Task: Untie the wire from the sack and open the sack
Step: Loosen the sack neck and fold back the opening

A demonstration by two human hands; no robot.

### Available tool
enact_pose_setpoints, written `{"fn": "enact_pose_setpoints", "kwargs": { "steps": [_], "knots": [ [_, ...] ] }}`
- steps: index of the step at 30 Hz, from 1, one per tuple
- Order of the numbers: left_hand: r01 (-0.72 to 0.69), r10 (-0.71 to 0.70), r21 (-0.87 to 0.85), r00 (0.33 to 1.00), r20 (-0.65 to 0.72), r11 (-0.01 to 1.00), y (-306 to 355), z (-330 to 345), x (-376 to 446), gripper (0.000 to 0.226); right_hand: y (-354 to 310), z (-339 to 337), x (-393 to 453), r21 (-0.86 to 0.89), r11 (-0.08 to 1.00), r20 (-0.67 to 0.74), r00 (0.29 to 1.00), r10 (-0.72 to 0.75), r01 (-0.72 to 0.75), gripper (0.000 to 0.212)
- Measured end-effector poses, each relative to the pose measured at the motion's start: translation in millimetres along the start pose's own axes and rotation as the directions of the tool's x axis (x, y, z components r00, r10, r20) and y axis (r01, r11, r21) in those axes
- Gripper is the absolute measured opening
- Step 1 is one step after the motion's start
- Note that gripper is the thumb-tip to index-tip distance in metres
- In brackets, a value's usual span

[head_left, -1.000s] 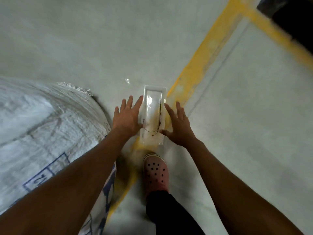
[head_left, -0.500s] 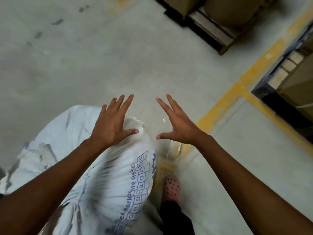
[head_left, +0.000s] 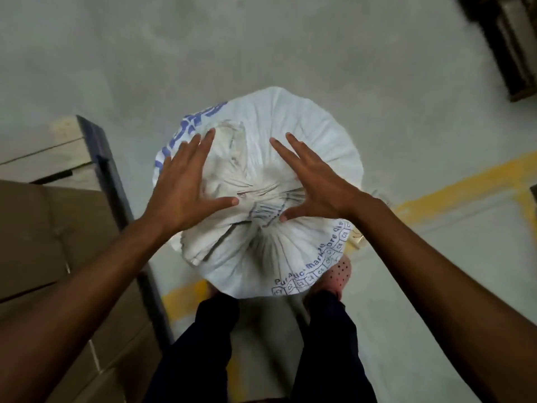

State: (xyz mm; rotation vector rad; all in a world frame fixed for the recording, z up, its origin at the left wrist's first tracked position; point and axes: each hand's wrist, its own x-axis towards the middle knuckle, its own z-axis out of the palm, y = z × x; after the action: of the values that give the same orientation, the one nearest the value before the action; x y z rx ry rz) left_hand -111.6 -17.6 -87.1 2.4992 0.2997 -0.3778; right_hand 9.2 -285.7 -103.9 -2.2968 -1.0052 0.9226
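A white woven sack [head_left: 305, 135] with blue print stands upright on the floor in front of my legs. Its top is gathered into a bunched, tied neck [head_left: 261, 205] in the middle; the wire itself is too small to make out. My left hand [head_left: 186, 187] hovers over the sack's left side, fingers spread, thumb pointing at the neck. My right hand [head_left: 313, 178] is spread over the right side, its thumb tip at the neck. Neither hand holds anything.
Stacked cardboard boxes [head_left: 58, 242] on a blue-edged pallet stand close on the left. A yellow floor line [head_left: 453, 196] runs at the right. A dark pallet [head_left: 514, 48] sits at the top right. My pink clog [head_left: 338, 274] shows under the sack's edge.
The view swung from a white tray with a wire on the floor over to the sack. Both open hands moved from the tray to above the sack's tied top.
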Motion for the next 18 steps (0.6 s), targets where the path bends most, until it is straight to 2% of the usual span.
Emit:
{"fn": "enact_pose_setpoints", "kwargs": {
  "steps": [4,8,14,18],
  "knots": [
    [0.168,-0.169,-0.216,0.985,0.012,0.962,-51.2,12.6,-33.5,0.150,-30.6,31.5,26.8,-0.029,0.998,0.087,0.995,-0.051,0.054,0.143],
    [0.286,-0.282,-0.378,0.957,0.067,0.881,-59.1,21.7,-43.8,0.145,-51.1,41.6,55.8,-0.090,0.987,0.174,0.978,-0.114,0.131,0.144],
    [0.321,-0.340,-0.463,0.939,0.045,0.826,-71.7,29.3,-61.7,0.146,-78.4,29.9,86.4,-0.204,0.935,0.306,0.926,-0.221,0.290,0.143],
    [0.324,-0.354,-0.484,0.935,0.032,0.813,-81.2,26.3,-70.6,0.145,-94.1,32.4,112.2,-0.347,0.789,0.447,0.829,-0.337,0.508,0.135]
  ]
}}
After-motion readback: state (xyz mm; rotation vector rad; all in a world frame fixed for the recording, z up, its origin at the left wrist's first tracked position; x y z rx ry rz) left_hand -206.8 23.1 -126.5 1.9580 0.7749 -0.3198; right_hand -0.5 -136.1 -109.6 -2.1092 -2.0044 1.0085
